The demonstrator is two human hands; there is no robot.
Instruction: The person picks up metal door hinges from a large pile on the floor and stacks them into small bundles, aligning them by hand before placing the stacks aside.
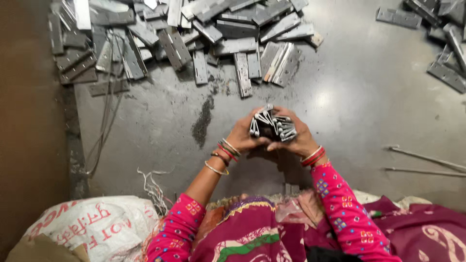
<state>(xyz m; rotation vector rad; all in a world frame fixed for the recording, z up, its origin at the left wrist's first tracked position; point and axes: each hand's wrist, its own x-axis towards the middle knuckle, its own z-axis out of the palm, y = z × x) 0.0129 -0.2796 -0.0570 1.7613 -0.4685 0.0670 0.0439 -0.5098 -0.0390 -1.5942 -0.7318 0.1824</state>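
Head view, step: bundle of metal hinges point(272, 125) being squared up above the grey floor point(359, 111).
Grip: left hand point(242, 137) and right hand point(297, 136) both closed around the bundle.
Next move, judged: firm two-handed hold needed; loose hinge pile point(184, 39) lies well apart.

We had a single view, from a camera worn on the person's head, and it looked almost straight down over the lap onto the grey floor point(349, 97). It sat close enough that the pink sleeves and both hands filled the lower middle of the frame, the left hand point(241, 137) and the right hand point(300, 137) meeting just below centre. The far edge of the view reached the heap of metal hinges point(184, 34) along the top, a second hinge pile point(437, 29) at the upper right corner, and a white printed sack point(92, 221) at lower left.
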